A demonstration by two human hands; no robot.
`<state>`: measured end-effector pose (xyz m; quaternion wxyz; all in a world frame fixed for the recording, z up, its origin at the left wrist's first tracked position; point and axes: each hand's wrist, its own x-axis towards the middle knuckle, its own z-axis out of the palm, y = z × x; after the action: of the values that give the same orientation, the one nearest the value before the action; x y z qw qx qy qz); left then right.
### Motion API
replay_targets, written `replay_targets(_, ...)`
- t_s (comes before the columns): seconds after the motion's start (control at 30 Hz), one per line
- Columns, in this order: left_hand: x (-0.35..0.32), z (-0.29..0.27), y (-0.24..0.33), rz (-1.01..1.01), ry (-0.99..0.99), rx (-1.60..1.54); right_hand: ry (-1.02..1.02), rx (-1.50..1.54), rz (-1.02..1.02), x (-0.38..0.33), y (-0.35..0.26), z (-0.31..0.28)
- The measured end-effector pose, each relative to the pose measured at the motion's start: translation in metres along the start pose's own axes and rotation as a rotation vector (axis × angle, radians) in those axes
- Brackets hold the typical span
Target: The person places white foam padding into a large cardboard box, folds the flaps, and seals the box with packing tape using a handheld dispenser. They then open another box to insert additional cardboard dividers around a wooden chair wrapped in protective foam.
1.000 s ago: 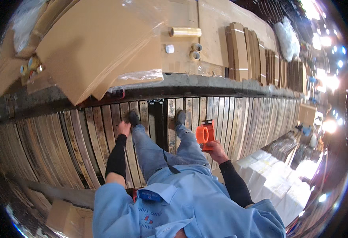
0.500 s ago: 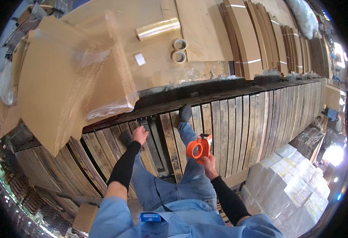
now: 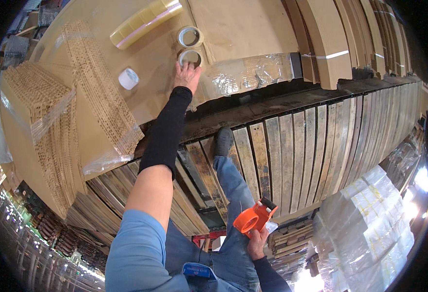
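My left hand (image 3: 188, 78) reaches out over the cardboard surface, fingers stretched and apart. Its fingertips touch the near edge of a roll of packing tape (image 3: 200, 59); whether they grip it is hard to see. A second tape roll (image 3: 200, 37) lies flat just beyond, beside the first. Low in front of my right leg, my right hand (image 3: 257, 242) is closed around an orange tape dispenser (image 3: 261, 217). The dispenser's round hub shows no tape roll on it.
A long stack of tape rolls (image 3: 145, 23) and a small white item (image 3: 128, 78) lie on the cardboard sheet (image 3: 243, 29). Stacked cardboard (image 3: 43, 112) stands left, strapped bundles (image 3: 323, 44) right. Wooden slats (image 3: 299, 155) are underfoot; plastic-wrapped boxes (image 3: 365, 224) stand lower right.
My left hand has moved up and forward from beside my leg to the nearer tape roll. My right hand has lowered slightly with the orange tape dispenser. The view has shifted.
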<state>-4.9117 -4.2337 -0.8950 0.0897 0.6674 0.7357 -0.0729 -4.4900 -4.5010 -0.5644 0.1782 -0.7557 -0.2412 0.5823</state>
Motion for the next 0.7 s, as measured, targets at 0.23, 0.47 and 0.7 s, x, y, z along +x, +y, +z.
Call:
replay_targets(0.23,-0.015,-0.013,-0.007,0.000,-0.031,-0.382,-0.001,0.075,0.043,0.001,-0.005,0.002)
replay_targets(0.47,-0.051,-0.034,-0.024,-0.460,0.237,-1.538,0.001,0.096,0.036,0.001,-0.007,0.018)
replay_targets(0.7,-0.058,-0.077,-0.082,-0.562,0.441,-2.153,-0.077,-0.068,-0.066,0.010,0.005,0.013)
